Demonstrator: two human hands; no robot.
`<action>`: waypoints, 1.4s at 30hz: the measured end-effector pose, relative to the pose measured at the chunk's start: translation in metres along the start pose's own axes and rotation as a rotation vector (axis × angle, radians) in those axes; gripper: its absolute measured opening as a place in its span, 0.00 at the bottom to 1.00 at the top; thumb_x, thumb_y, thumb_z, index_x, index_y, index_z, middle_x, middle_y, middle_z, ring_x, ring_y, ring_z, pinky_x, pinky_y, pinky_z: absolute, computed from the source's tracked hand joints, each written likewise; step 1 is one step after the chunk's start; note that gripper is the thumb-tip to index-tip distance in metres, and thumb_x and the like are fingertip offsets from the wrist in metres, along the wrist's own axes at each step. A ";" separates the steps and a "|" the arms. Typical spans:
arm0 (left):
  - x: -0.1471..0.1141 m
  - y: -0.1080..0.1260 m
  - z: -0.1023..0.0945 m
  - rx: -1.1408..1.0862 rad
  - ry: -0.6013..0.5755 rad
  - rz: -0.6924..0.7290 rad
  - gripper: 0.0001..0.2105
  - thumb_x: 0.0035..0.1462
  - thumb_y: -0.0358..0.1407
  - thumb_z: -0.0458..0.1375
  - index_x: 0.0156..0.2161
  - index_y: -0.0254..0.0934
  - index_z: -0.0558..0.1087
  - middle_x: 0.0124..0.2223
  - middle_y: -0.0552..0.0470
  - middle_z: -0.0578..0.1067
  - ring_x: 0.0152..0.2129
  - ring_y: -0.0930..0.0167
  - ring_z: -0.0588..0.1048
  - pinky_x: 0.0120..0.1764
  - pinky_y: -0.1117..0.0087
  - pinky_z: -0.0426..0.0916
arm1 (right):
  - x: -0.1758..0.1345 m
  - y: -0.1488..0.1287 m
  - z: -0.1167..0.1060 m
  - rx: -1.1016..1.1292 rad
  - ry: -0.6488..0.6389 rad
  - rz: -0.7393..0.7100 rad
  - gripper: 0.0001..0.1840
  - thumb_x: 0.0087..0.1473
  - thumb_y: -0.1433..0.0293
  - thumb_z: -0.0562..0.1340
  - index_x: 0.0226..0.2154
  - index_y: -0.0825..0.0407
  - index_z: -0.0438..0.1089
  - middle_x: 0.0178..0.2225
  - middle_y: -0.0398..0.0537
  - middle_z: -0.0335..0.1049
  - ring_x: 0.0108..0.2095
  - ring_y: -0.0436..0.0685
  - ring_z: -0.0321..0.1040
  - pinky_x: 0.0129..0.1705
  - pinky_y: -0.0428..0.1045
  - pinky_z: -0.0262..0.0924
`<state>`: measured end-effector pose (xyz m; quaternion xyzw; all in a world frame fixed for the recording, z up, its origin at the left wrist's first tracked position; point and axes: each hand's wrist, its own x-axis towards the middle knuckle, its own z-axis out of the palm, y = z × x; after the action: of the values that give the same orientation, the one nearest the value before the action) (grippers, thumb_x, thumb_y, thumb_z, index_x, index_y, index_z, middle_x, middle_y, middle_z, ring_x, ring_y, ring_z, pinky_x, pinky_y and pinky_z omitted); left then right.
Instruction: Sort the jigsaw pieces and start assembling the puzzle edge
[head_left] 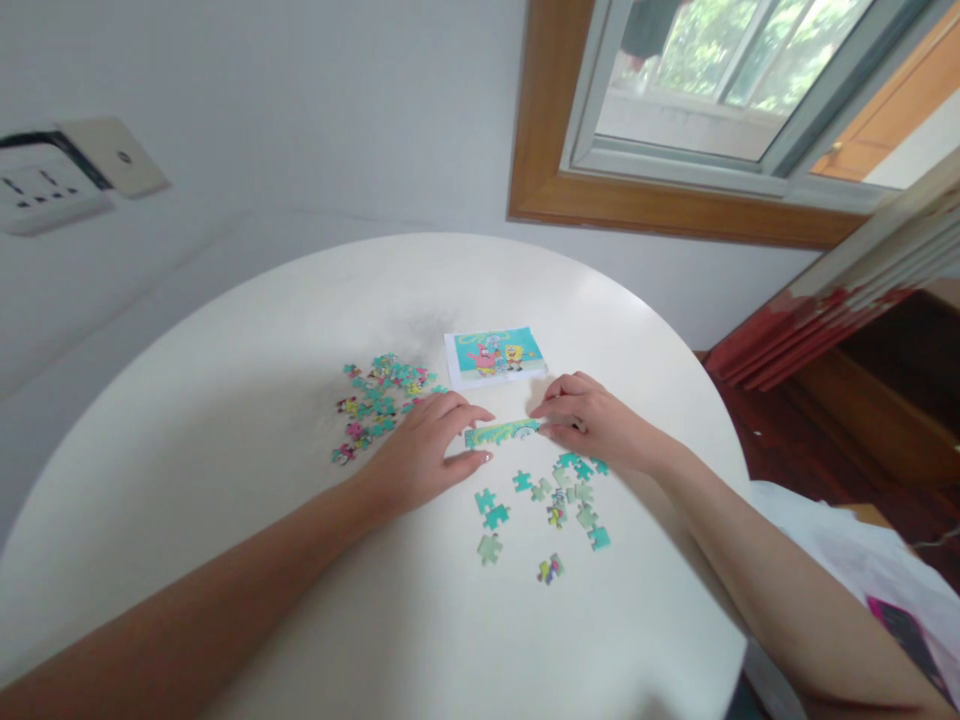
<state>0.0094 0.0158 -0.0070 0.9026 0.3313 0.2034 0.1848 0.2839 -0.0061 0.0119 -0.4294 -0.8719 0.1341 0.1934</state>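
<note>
A narrow joined strip of jigsaw puzzle (501,433), green and yellow, lies on the white table between my hands. My left hand (431,445) rests at its left end, thumb and forefinger apart on either side of the strip. At the other end, the bent fingers of my right hand (583,415) close on the strip's edge; what lies under the fingertips is partly hidden. Just beyond sits a reference picture (499,355) of two cartoon figures. Loose teal and pale green puzzle pieces (586,515) are scattered nearer me, with a heap of mixed pieces (379,395) left of my left hand.
The round white table (300,600) meets a pale wall with a socket (52,185) at left. A wood-framed window (690,200) is behind it. Red and cream curtain (810,320) hangs at right, above white plastic (847,560) beside the table.
</note>
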 end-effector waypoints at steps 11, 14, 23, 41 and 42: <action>-0.001 -0.003 0.001 0.015 -0.003 0.003 0.15 0.59 0.39 0.58 0.50 0.40 0.69 0.46 0.48 0.72 0.45 0.63 0.69 0.52 0.60 0.61 | 0.001 -0.003 -0.004 -0.018 -0.007 0.033 0.11 0.56 0.68 0.64 0.42 0.51 0.76 0.41 0.53 0.70 0.41 0.59 0.64 0.48 0.56 0.59; -0.001 -0.002 0.001 0.015 0.000 0.002 0.14 0.59 0.39 0.58 0.50 0.40 0.69 0.46 0.48 0.72 0.45 0.63 0.70 0.52 0.60 0.61 | 0.000 -0.002 -0.004 -0.030 -0.001 0.042 0.11 0.56 0.67 0.64 0.42 0.50 0.76 0.41 0.52 0.70 0.41 0.59 0.64 0.48 0.55 0.59; 0.000 0.000 -0.001 0.010 -0.008 -0.004 0.15 0.59 0.39 0.58 0.50 0.39 0.70 0.45 0.47 0.72 0.45 0.63 0.70 0.52 0.59 0.61 | 0.000 -0.002 -0.002 -0.045 0.003 0.054 0.09 0.55 0.67 0.65 0.40 0.49 0.77 0.41 0.51 0.70 0.42 0.58 0.65 0.48 0.55 0.58; 0.001 -0.003 0.001 0.001 0.003 0.002 0.14 0.59 0.40 0.57 0.50 0.39 0.70 0.45 0.48 0.72 0.42 0.64 0.71 0.50 0.61 0.62 | -0.021 0.040 -0.045 -0.002 0.169 0.300 0.13 0.55 0.77 0.58 0.38 0.50 0.77 0.37 0.50 0.74 0.36 0.56 0.70 0.41 0.53 0.65; 0.001 -0.003 0.001 0.002 0.003 0.002 0.14 0.59 0.40 0.57 0.50 0.39 0.70 0.45 0.48 0.72 0.42 0.64 0.71 0.50 0.61 0.62 | -0.021 0.040 -0.043 -0.006 0.151 0.308 0.13 0.55 0.77 0.59 0.38 0.50 0.77 0.36 0.50 0.74 0.36 0.56 0.70 0.42 0.53 0.65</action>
<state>0.0091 0.0188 -0.0090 0.9028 0.3307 0.2049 0.1833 0.3431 0.0038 0.0292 -0.5674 -0.7791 0.1270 0.2345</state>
